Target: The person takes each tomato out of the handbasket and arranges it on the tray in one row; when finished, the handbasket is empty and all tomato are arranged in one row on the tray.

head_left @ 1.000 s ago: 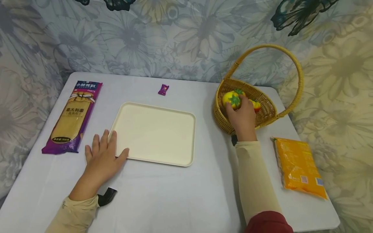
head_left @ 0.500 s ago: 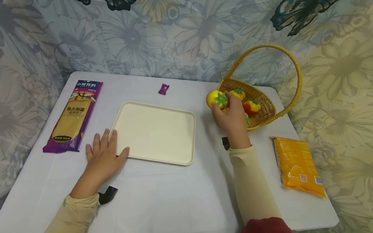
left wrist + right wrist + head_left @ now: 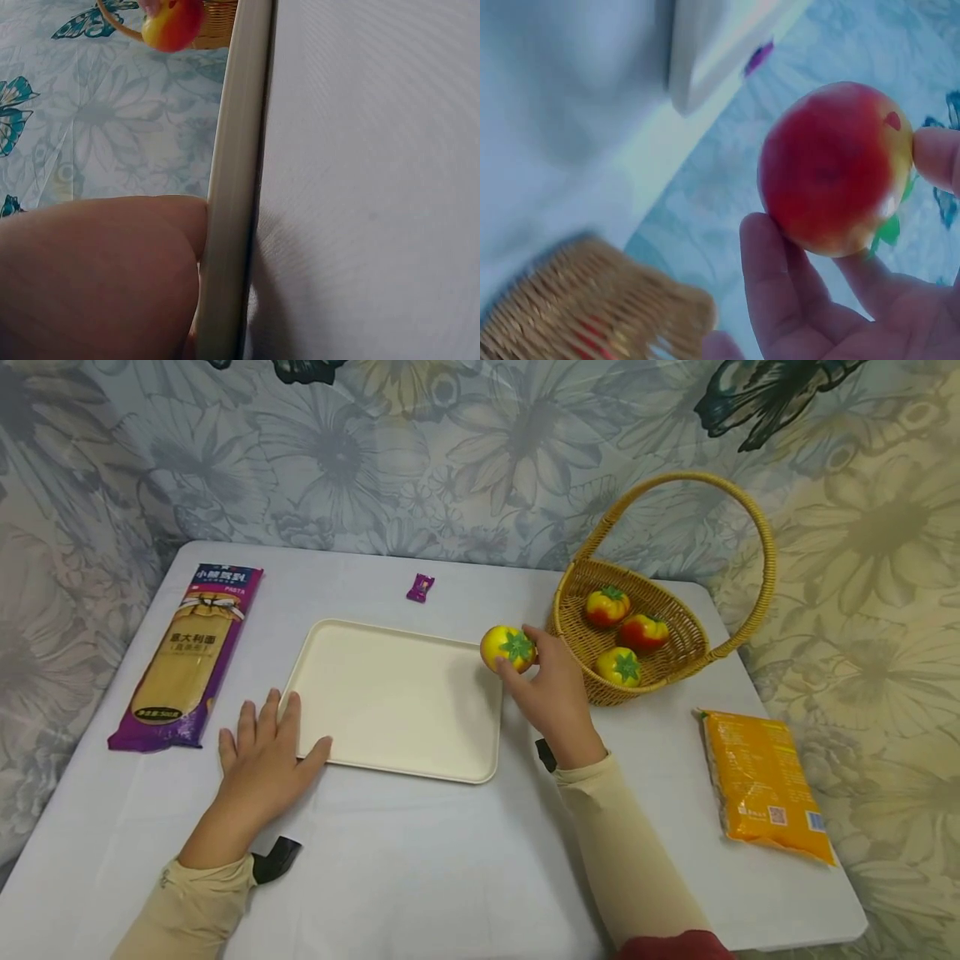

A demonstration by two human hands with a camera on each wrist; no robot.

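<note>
My right hand (image 3: 553, 697) holds a round yellow-and-red fruit with a green leafy top (image 3: 508, 648), like a persimmon or tomato, above the tray's right edge. In the right wrist view the fingers and thumb grip the red side of this fruit (image 3: 832, 169). The cream rectangular tray (image 3: 390, 702) lies mid-table. My left hand (image 3: 262, 777) rests spread at the tray's near left corner, its thumb along the rim. The left wrist view shows the thumb (image 3: 105, 262) against the tray's side (image 3: 236, 187). A wicker basket (image 3: 693, 627) holds 3 similar fruits (image 3: 643, 632).
A purple pasta packet (image 3: 187, 660) lies left of the tray. A small purple wrapped sweet (image 3: 421, 587) sits behind it. An orange packet (image 3: 768, 789) lies at the table's right edge. The basket's tall handle (image 3: 770, 560) arches up on the right.
My right hand has lifted the fruit out of the basket and carried it left and nearer, to the tray's right edge. The left hand stays in place on the tray.
</note>
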